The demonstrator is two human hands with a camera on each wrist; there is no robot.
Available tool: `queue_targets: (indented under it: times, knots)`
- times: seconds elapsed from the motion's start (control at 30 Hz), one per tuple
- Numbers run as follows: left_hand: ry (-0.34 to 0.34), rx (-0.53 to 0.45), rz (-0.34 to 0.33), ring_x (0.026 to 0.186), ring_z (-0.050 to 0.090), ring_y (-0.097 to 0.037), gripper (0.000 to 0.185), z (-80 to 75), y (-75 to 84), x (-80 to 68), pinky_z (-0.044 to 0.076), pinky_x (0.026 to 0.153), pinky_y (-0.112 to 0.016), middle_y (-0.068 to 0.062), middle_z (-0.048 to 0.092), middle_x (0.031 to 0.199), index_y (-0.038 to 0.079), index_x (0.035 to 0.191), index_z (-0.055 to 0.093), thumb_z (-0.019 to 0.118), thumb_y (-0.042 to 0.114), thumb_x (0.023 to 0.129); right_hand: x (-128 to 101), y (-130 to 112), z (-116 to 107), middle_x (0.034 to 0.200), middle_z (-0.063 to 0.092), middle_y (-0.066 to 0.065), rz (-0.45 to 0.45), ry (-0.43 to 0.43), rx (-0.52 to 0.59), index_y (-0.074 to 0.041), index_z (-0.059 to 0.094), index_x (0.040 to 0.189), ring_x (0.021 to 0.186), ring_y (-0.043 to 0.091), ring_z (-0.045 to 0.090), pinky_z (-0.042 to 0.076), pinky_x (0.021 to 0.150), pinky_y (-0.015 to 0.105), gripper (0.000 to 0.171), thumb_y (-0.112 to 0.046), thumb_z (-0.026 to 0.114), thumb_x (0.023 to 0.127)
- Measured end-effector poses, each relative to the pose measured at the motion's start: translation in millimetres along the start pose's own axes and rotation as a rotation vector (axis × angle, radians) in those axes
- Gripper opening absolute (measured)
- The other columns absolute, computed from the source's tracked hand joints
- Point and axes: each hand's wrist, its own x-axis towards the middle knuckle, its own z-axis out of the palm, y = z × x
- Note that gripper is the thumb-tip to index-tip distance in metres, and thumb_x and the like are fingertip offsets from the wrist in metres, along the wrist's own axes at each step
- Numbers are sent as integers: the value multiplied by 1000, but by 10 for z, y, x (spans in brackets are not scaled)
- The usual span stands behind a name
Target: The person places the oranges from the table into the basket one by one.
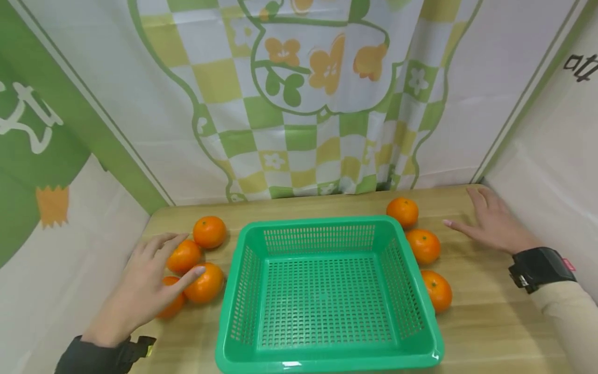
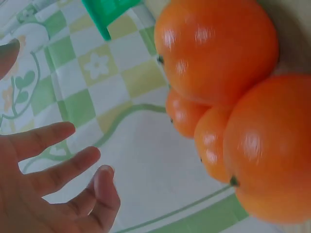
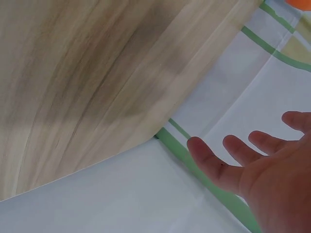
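Several oranges cluster left of a green plastic basket [image 1: 322, 296], among them a rear orange [image 1: 209, 232] and a front orange [image 1: 205, 284]. My left hand [image 1: 142, 283] hovers over that cluster with fingers spread; in the left wrist view a gap shows between the fingers and a large orange [image 2: 214, 48]. Along the basket's right side stand three more oranges: a back one [image 1: 402, 212], a middle one [image 1: 423, 246] and a front one [image 1: 437, 291]. To the right of them is my right hand [image 1: 497, 221], fingers extended and holding nothing. No fruit lies inside the basket.
The wooden table [image 1: 490, 322] ends at a back edge against a checkered, flowered curtain [image 1: 299, 140]. White and green fabric walls close in the left and right sides. Each wrist wears a black strap, such as the right wristband [image 1: 542, 267].
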Motion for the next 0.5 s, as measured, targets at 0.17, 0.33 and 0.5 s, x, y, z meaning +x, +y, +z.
queue_targets:
  times: [0.17, 0.33, 0.5]
  knots:
    - [36, -6, 43, 126, 51, -47, 72, 43, 104, -20, 50, 95, -68, -23, 56, 142, 5, 149, 54, 83, 37, 91, 12, -46, -33, 161, 15, 49, 0, 3, -15, 12, 11, 163, 143, 69, 21, 27, 114, 80, 112, -57, 68, 96]
    - [77, 10, 117, 119, 58, -39, 68, 95, 175, -51, 55, 91, -58, -17, 62, 134, 4, 143, 59, 87, 30, 87, 17, -119, -63, 159, 19, 49, -7, 13, -30, 11, 13, 163, 141, 69, 25, 29, 112, 80, 111, -58, 68, 96]
    - [82, 11, 167, 117, 63, -30, 65, 112, 241, -106, 57, 89, -52, -9, 65, 132, 9, 142, 62, 88, 26, 85, 58, -225, -79, 159, 24, 48, -23, 26, -38, 11, 15, 163, 143, 67, 27, 31, 114, 79, 112, -61, 69, 95]
